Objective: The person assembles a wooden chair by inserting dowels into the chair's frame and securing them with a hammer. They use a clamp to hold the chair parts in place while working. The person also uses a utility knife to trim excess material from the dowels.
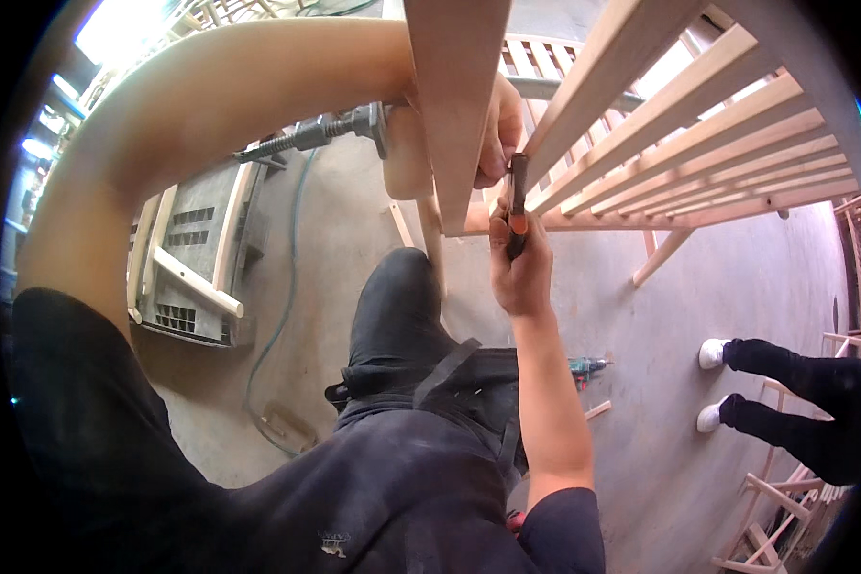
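Note:
A slatted wooden frame (660, 163), like part of a bench or chair, stands before me with its slats running to the right. My left arm passes behind its upright wooden post (454, 86). My left hand (500, 134) shows just right of the post, its fingers curled by the frame; what they pinch, if anything, is hidden. Close below, my right hand (523, 256) is closed around a narrow dark tool (518, 187) with an orange band on its handle. The tool's upper end sits near my left fingertips. Its exact kind is unclear.
A metal screw clamp (340, 127) presses toward a wooden block left of the post. Wooden parts lie on a dark crate (196, 239). A hose (279, 330) crosses the floor. A power drill (588, 365) lies near my right forearm. Another person's legs (784, 387) are at right.

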`<action>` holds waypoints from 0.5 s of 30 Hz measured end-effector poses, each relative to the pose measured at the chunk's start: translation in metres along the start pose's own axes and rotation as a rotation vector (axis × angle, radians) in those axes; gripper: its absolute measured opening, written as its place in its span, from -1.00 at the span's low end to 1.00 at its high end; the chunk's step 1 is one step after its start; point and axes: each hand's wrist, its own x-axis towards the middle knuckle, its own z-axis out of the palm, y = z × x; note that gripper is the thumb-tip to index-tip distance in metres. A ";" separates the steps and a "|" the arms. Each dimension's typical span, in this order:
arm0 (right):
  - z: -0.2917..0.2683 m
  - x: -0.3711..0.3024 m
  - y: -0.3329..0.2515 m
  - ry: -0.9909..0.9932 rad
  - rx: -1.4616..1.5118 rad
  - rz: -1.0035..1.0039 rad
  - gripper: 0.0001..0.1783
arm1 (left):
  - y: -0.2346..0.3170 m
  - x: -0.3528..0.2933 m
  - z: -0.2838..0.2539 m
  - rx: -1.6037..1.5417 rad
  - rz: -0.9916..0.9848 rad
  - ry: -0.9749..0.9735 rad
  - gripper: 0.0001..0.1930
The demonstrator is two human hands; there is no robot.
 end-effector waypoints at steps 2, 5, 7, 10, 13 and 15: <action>0.008 -0.014 0.002 0.024 0.129 0.021 -0.74 | -0.002 -0.003 0.007 -0.046 -0.004 0.046 -0.82; -0.005 -0.026 -0.036 -0.109 0.166 0.257 -0.72 | -0.002 -0.010 0.011 -0.022 -0.038 0.060 -0.80; -0.005 -0.036 -0.033 -0.082 0.221 0.331 -0.72 | 0.007 -0.010 0.013 0.066 -0.067 0.101 -0.77; -0.006 -0.044 -0.035 0.003 0.235 0.371 -0.76 | 0.017 -0.015 0.016 0.099 -0.116 0.122 -0.78; -0.021 -0.071 0.018 0.023 -0.015 0.337 -0.77 | 0.037 -0.018 0.024 0.234 -0.181 0.227 -0.82; -0.021 -0.097 0.061 0.049 -0.255 0.358 -0.72 | 0.039 -0.018 0.020 0.193 -0.106 0.193 -0.82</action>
